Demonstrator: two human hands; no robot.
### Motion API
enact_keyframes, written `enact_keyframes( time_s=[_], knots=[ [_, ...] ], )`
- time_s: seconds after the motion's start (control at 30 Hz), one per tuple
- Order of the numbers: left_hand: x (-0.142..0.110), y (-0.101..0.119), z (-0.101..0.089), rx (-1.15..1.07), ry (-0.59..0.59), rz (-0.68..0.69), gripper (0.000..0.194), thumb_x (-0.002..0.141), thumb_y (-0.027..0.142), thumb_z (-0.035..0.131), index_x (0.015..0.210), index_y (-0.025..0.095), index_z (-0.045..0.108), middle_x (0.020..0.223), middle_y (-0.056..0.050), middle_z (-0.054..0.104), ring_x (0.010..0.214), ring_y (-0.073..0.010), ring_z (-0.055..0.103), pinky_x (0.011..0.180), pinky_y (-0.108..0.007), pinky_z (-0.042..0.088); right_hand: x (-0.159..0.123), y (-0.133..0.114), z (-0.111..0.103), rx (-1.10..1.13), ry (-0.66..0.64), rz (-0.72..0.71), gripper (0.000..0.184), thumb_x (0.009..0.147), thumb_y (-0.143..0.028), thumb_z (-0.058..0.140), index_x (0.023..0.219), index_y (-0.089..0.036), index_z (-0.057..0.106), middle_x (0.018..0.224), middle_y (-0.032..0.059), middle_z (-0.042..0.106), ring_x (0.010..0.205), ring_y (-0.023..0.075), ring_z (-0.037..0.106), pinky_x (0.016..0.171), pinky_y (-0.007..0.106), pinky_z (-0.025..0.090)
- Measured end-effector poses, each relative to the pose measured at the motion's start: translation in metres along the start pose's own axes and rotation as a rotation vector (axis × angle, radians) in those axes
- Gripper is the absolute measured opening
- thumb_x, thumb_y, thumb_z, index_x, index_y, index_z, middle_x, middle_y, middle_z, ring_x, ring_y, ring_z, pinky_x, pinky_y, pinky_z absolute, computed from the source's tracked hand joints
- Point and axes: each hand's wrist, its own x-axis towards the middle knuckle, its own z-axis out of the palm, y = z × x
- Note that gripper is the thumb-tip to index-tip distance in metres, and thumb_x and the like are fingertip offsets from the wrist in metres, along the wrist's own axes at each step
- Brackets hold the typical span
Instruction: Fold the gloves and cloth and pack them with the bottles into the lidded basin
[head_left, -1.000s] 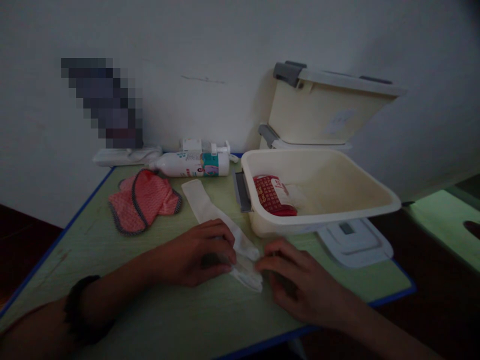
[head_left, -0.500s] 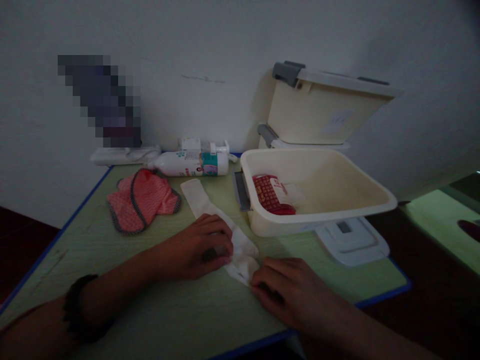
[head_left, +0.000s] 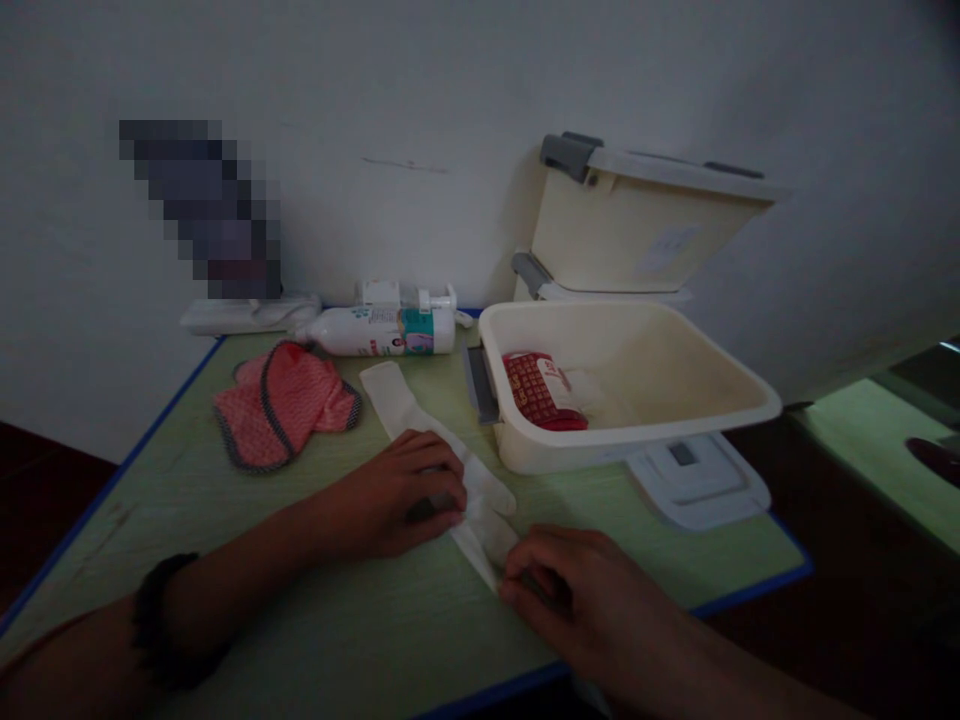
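Note:
A thin white glove (head_left: 480, 490) lies slantwise over the table, its cuff pointing to the far left and its thumb sticking out to the right. My left hand (head_left: 409, 490) rests across its middle, thumb and fingers closed in a pinch on the material. At the near end, my right hand (head_left: 570, 590) has the glove's finger end pinched between thumb and fingers. The finger part is drawn fairly straight between my hands. My right fingers hide the tips. A dark beaded band circles my left wrist.
A cream bin (head_left: 637, 440) with a red packet (head_left: 544, 390) inside stands right, its lid (head_left: 637, 235) raised behind. A flat white lid (head_left: 697, 480) lies beneath its edge. A pink cloth (head_left: 281, 405) and a pump bottle (head_left: 382, 331) lie at left and back. Blue edging (head_left: 750, 592) borders the table.
My right hand has moved slightly toward me, pulling the glove's finger end along. The bunched material there is now flatter and longer. My left hand has stayed nearly in place.

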Motion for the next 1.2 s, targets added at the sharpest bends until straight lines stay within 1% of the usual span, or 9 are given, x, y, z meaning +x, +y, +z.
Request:
enact_keyframes(
  time_s=[0.1,0.23,0.4,0.57,0.7,0.77,0.9,1.0,1.2],
  knots=[
    [-0.001,0.002,-0.001,-0.004,0.014,0.013,0.012,0.086,0.021,0.05,0.092,0.02,0.06,0.096,-0.005,0.057,0.097,-0.0189,0.049,0.091,-0.036,0.035,0.0,0.0,-0.003,-0.033,-0.049,-0.02,0.015,0.084,-0.021,0.051,0.073,-0.019,0.061,0.064,-0.0036,0.058,0.054,0.0075,0.048,0.051,0.02,0.032],
    [-0.002,0.005,-0.002,-0.002,0.071,0.019,0.013,0.085,0.019,0.051,0.096,0.02,0.058,0.101,-0.006,0.055,0.101,-0.0194,0.047,0.091,-0.036,0.036,0.003,0.003,-0.009,-0.15,0.034,-0.065,0.015,0.086,-0.024,0.049,0.076,-0.018,0.059,0.071,-0.0018,0.059,0.059,0.0092,0.051,0.056,0.022,0.033],
    [-0.002,0.001,0.002,0.082,0.123,-0.063,0.015,0.081,0.027,0.058,0.094,0.019,0.055,0.101,-0.007,0.055,0.1,-0.0218,0.047,0.089,-0.039,0.037,0.005,0.006,-0.002,-0.209,-0.007,-0.165,0.022,0.081,-0.039,0.058,0.073,-0.019,0.057,0.068,-0.0027,0.06,0.059,0.0104,0.052,0.055,0.023,0.031],
    [-0.001,-0.003,0.007,0.106,0.127,-0.092,0.017,0.08,0.028,0.06,0.094,0.02,0.054,0.102,-0.006,0.054,0.101,-0.0218,0.046,0.089,-0.039,0.037,0.007,0.006,0.002,-0.205,-0.04,-0.147,0.02,0.084,-0.031,0.055,0.069,-0.019,0.056,0.063,-0.0041,0.06,0.054,0.0079,0.05,0.052,0.021,0.028],
    [0.0,-0.003,0.006,0.1,0.126,-0.099,0.017,0.08,0.026,0.06,0.095,0.02,0.054,0.103,-0.006,0.053,0.103,-0.0216,0.045,0.091,-0.039,0.036,0.007,0.006,-0.001,-0.212,-0.067,-0.127,0.027,0.087,-0.036,0.05,0.068,-0.019,0.058,0.059,-0.004,0.061,0.049,0.0071,0.05,0.048,0.021,0.025],
    [0.0,-0.002,0.006,0.1,0.122,-0.1,0.017,0.081,0.026,0.059,0.096,0.02,0.054,0.104,-0.006,0.053,0.103,-0.0218,0.045,0.091,-0.039,0.036,0.006,0.006,0.0,-0.237,-0.067,-0.122,0.026,0.087,-0.034,0.051,0.067,-0.018,0.058,0.058,-0.0035,0.062,0.048,0.0073,0.05,0.047,0.022,0.025],
    [-0.001,-0.002,0.006,0.079,0.117,-0.106,0.018,0.08,0.024,0.059,0.097,0.02,0.053,0.105,-0.006,0.053,0.104,-0.0219,0.045,0.092,-0.039,0.038,0.003,0.005,0.003,-0.238,-0.096,-0.159,0.019,0.085,-0.028,0.053,0.07,-0.019,0.061,0.063,-0.0028,0.066,0.053,0.0087,0.056,0.05,0.022,0.029],
    [-0.001,-0.002,0.007,0.051,0.117,-0.098,0.018,0.081,0.019,0.055,0.099,0.019,0.053,0.107,-0.007,0.052,0.106,-0.0213,0.045,0.095,-0.039,0.037,0.002,0.002,0.002,-0.235,-0.131,-0.196,0.022,0.085,-0.033,0.054,0.07,-0.019,0.062,0.063,-0.003,0.067,0.054,0.0092,0.058,0.051,0.022,0.03],
    [-0.001,-0.001,0.003,0.074,0.147,-0.042,0.022,0.085,0.018,0.052,0.106,0.02,0.056,0.108,-0.008,0.055,0.108,-0.0211,0.046,0.095,-0.038,0.039,0.01,0.006,-0.012,-0.244,-0.109,-0.24,0.03,0.091,-0.028,0.045,0.069,-0.017,0.062,0.061,-0.0012,0.065,0.055,0.0105,0.058,0.053,0.023,0.034]
  ],
)
